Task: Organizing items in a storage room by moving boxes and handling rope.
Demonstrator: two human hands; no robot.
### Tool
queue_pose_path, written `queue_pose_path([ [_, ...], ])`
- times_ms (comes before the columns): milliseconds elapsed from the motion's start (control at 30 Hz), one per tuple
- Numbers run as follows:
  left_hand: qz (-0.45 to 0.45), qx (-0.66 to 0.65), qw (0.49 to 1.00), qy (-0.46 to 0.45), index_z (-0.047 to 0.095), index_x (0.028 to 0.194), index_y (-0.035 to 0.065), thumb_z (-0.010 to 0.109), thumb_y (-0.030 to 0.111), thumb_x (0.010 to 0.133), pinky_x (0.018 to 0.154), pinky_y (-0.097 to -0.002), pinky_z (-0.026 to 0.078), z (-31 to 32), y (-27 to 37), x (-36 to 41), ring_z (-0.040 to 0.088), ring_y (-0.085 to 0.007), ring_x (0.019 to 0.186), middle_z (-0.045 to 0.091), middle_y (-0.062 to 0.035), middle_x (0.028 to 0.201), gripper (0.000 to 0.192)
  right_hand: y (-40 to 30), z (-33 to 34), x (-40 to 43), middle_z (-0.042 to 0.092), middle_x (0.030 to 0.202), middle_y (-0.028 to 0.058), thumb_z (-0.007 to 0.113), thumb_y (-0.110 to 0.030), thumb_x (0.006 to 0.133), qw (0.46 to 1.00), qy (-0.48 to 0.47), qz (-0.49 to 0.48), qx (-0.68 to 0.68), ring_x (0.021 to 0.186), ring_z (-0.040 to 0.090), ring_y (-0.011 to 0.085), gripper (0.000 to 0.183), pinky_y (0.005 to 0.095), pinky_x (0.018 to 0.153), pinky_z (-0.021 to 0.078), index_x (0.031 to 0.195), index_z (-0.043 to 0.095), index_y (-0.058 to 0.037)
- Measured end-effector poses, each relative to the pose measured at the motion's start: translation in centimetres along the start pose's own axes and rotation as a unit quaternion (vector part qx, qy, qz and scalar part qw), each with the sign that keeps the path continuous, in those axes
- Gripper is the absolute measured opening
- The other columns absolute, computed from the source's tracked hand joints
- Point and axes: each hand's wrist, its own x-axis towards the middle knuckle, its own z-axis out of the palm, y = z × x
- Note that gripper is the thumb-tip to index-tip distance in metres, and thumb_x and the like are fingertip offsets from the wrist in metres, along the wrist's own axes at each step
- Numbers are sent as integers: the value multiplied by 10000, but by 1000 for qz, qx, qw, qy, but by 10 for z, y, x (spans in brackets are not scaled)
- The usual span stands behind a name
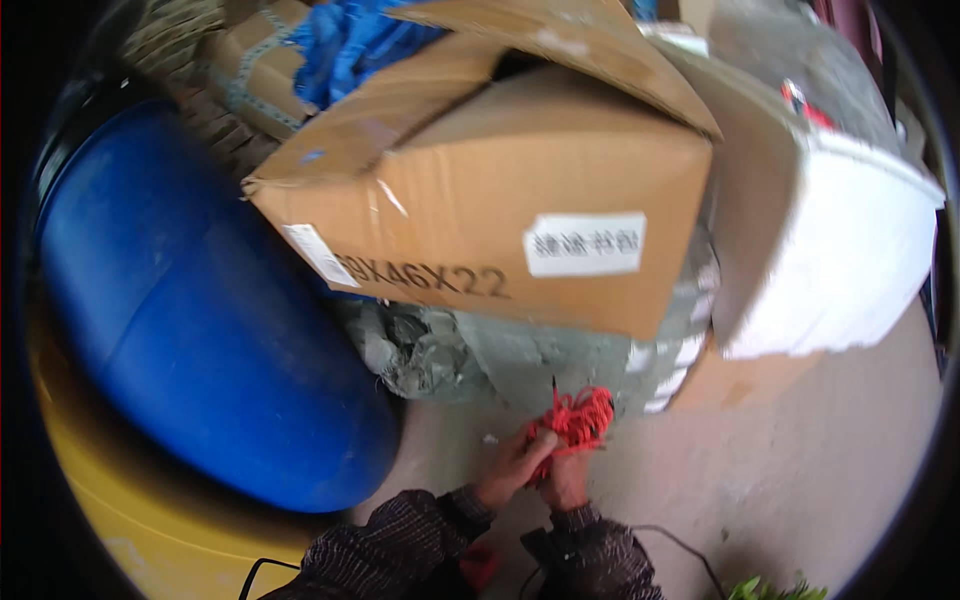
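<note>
A bundle of red cord [583,411] is held out over the floor, low in the middle of the view. My left hand [517,461] grips its near left side, with the thumb lying across the strands. From below and to the right, my right hand [568,476] also has hold of the cord, and its fingers are mostly hidden under the loops. A short dark tip sticks up from the top of the bundle. Both hands are close together, almost touching. Dark knitted sleeves cover both forearms.
A cardboard box [480,202] bearing writing stands ahead, over crumpled plastic bags [420,352]. To the left is a blue plastic barrel [202,300] near a yellow surface [180,540]. A white foam box [840,240] stands right. Green leaves [776,589] show bottom right.
</note>
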Motion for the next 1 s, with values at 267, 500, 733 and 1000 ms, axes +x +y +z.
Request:
queue_pose_path([
  [267, -24, -75, 995, -69, 376, 1243, 13, 396, 294, 910, 927, -275, 334, -14, -17, 9, 429, -120, 1075, 461, -54, 1178, 436, -8, -10, -1, 542, 905, 44, 568, -110, 787, 997, -51, 49, -14, 763, 541, 152, 253, 310, 616, 484, 1021, 488, -59],
  [500, -29, -42, 997, -64, 415, 1218, 23, 393, 315, 909, 907, -273, 346, -19, -10, 26, 457, -137, 1052, 490, -68, 1148, 426, -34, 14, -2, 529, 883, 75, 596, -148, 720, 998, -24, -12, 53, 762, 569, 191, 362, 331, 665, 512, 1019, 447, -9],
  [733, 5, -207, 968, 141, 475, 1122, 67, 481, 310, 863, 684, -281, 476, -52, -8, 45, 536, -128, 905, 546, -48, 998, 355, -40, 1, 15, 536, 820, 47, 630, -200, 721, 997, -5, -7, 73, 733, 556, 183, 375, 328, 611, 501, 1030, 455, -78],
  [1000, 204, -325, 842, 379, 178, 1319, 129, 558, 147, 799, 652, -262, 483, -138, 73, 63, 505, -158, 965, 416, -73, 1199, 645, -95, -17, 45, 583, 893, 30, 563, -302, 809, 989, -26, -45, 135, 801, 541, 164, 269, 330, 681, 458, 992, 529, -107],
])
